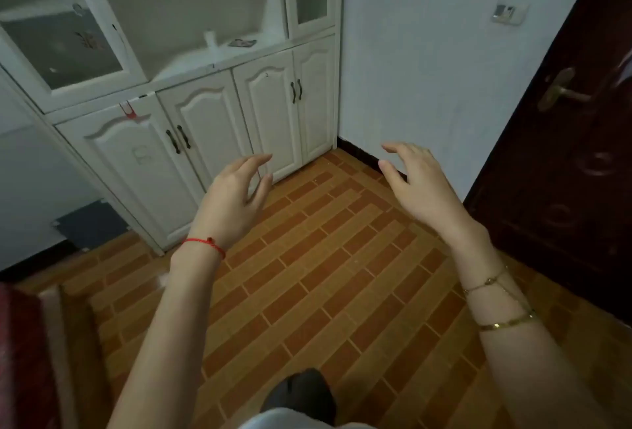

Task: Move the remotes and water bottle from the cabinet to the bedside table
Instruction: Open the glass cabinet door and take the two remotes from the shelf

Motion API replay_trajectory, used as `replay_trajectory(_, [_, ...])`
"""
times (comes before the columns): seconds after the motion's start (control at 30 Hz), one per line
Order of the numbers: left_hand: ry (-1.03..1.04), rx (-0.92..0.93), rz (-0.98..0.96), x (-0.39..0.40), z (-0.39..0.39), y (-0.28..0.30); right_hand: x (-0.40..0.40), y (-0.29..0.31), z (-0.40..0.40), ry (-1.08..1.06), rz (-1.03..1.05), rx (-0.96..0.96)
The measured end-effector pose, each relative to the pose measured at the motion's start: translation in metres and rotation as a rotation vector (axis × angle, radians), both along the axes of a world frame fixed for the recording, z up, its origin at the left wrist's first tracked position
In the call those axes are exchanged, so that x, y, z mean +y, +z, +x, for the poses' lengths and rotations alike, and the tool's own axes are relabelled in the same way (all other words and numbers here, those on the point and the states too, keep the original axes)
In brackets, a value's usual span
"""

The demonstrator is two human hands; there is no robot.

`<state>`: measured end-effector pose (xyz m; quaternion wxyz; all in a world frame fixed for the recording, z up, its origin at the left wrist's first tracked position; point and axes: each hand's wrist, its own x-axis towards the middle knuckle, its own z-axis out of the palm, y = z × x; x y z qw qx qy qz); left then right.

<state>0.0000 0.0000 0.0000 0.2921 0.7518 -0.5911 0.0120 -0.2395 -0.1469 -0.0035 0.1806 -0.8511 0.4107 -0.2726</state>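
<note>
Both hands float empty over the floor (325, 257), left hand (232, 196) and right hand (420, 186) with fingers loosely spread. Far ahead on the cabinet (212, 114) shelf I see a pale water bottle (210, 39) beside a dark remote (242, 42); a hasty reach could topple that bottle.

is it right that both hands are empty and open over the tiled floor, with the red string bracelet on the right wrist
Not quite. The head view shows the red string bracelet on the left wrist; the right wrist has thin gold bracelets. The rest holds: the left hand and right hand are both empty and open over the orange-brown tiled floor.
</note>
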Motion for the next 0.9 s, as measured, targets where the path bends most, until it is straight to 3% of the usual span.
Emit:
replay_trajectory(0.43, [-0.007, 0.039, 0.061, -0.127, 0.053, -0.039, -0.120, -0.045, 0.062, -0.024, 0.066, 0.056])
replay_trajectory(0.9, [-0.014, 0.065, 0.084, -0.331, 0.178, -0.024, -0.308, -0.023, 0.199, -0.019, 0.084, 0.046])
